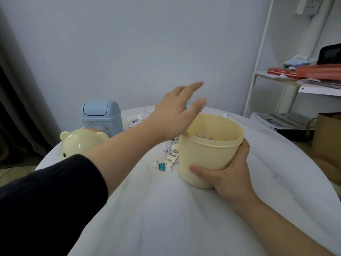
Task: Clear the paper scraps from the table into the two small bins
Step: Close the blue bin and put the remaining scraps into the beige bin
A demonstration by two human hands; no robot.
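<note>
My right hand (pixel 223 173) grips the lower wall of an open cream-yellow bin (pixel 208 154) that stands a little tilted on the white table (pixel 166 218). Some scraps lie inside it. My left hand (pixel 175 115) hovers above the bin's left rim with straight fingers, holding nothing. Paper scraps (pixel 168 159) lie just left of the bin, and more scraps (pixel 136 120) lie farther back. A small blue swing-lid bin (pixel 100 117) stands at the back left with its lid closed.
The cream bear-shaped lid (pixel 79 143) lies near the table's left edge, in front of the blue bin. A white shelf unit (pixel 295 78) with books and papers stands at the right. A brown paper bag (pixel 328 137) sits beside the table's right edge.
</note>
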